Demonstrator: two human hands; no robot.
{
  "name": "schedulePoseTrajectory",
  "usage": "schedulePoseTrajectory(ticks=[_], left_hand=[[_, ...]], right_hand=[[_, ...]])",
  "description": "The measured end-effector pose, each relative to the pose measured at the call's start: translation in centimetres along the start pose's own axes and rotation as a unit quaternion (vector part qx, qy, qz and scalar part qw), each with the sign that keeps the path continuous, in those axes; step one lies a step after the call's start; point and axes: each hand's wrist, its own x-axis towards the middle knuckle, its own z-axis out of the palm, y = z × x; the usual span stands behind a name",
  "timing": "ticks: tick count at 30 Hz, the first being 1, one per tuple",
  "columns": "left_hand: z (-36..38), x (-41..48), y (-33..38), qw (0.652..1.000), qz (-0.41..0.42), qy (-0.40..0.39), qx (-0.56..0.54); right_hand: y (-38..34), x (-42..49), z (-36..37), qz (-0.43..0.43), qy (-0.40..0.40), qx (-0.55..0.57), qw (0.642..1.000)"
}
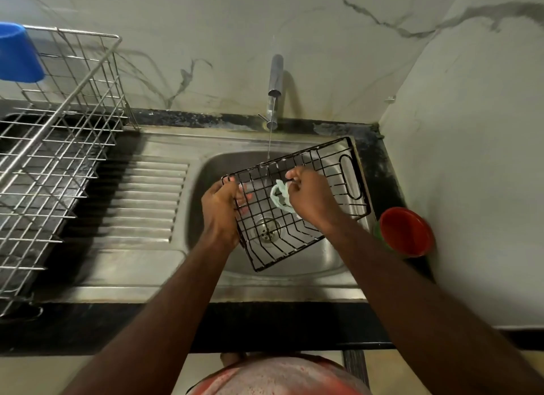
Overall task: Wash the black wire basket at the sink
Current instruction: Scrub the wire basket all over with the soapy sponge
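A black wire basket (297, 206) with a rectangular grid and a looped handle at its far end is held tilted over the bowl of a stainless steel sink (206, 171), its right end reaching over the sink's rim. The left hand (220, 209) grips the basket's left edge, fingers (243, 196) curled through the wires and pressed together around them. The right hand (309, 197) is inside the basket, its fingers pinching a pale greenish scrub cloth (281, 196) against the wire grid. A thin stream of water (269, 141) runs from a chrome tap (275, 79) and lands on the basket's far edge. Below the basket the round metal drain (268, 228) shows through the wires. On the dark surface (379, 165) at the right of the sink stands a red round plastic cup (406, 231), close to the basket's right end but apart from it. At the left, a silver wire dish rack (59, 147) sits beside the ribbed draining board (147, 200), with a blue plastic tub (19, 53) at its far corner
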Motion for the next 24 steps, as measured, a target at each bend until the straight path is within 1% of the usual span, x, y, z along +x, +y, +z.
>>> schedulePoseTrajectory(ticks=[2,4,6,8,9,11,15,17,18,20,21,22,24], left_hand=[[-0.1,0.0,-0.2,1.000,-0.012,-0.004,-0.005],[-0.3,0.1,-0.5,1.000,-0.026,-0.007,-0.005],[-0.3,0.2,-0.8,0.999,-0.036,-0.007,-0.006],[-0.3,0.2,-1.0,0.999,-0.039,-0.007,-0.005],[-0.3,0.2,-1.1,0.999,-0.041,-0.008,-0.006],[-0.3,0.4,-1.2,0.999,-0.042,-0.009,-0.009],[-0.6,0.5,-1.4,0.999,-0.044,-0.003,-0.018],[-0.8,0.6,-1.6,0.999,-0.046,-0.003,-0.024],[-0.9,0.6,-1.5,0.999,-0.046,-0.005,-0.024],[-1.0,0.7,-1.4,0.999,-0.043,-0.011,-0.023],[-1.0,0.7,-1.5,0.999,-0.043,-0.013,-0.023],[-1.0,0.7,-1.5,0.999,-0.043,-0.013,-0.024],[-0.9,0.6,-1.6,0.999,-0.042,-0.015,-0.022]], right_hand=[[0.0,-0.5,0.3,-0.022,-0.005,-0.035,0.999],[-0.1,-1.0,0.8,-0.018,-0.049,-0.089,0.995],[-0.3,-1.5,1.6,-0.006,-0.090,-0.165,0.982],[-0.3,-1.5,2.2,-0.021,-0.088,-0.217,0.972],[-0.2,-1.3,2.4,-0.028,-0.079,-0.226,0.970],[0.1,-0.6,2.1,-0.017,-0.069,-0.205,0.976],[1.0,1.0,0.8,0.010,-0.085,-0.148,0.985],[1.4,1.7,-0.1,0.030,-0.058,-0.069,0.995],[1.6,2.1,-0.7,0.044,-0.024,-0.027,0.998],[1.9,3.1,-1.8,0.065,0.066,0.016,0.996],[2.1,3.5,-2.2,0.072,0.098,0.018,0.992],[2.3,3.8,-2.3,0.078,0.114,0.009,0.990],[2.6,4.0,-1.9,0.084,0.118,-0.021,0.989]])
